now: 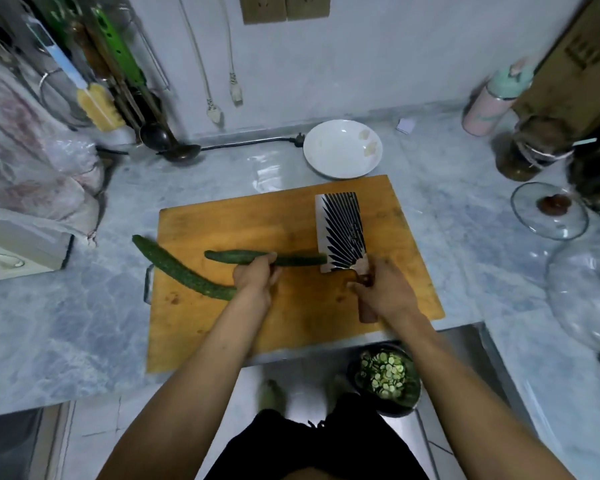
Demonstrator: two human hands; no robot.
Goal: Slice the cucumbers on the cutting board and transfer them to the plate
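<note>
Wooden cutting board [222, 327] is my landmark: on it my left hand [255, 280] grips a cucumber [236, 257], and my right hand [383, 291] wraps the cleaver [342, 233] handle, blade at the cucumber's right tip. A second cucumber [184, 271] overhangs the board's left edge. The white plate [342, 148] sits just beyond its far edge.

Both forearms reach up from bottom of frame to centre. L hand [255, 277] curled in a grip, centre-left. R hand [383, 289] curled in a grip, centre-right, knuckles up.
</note>
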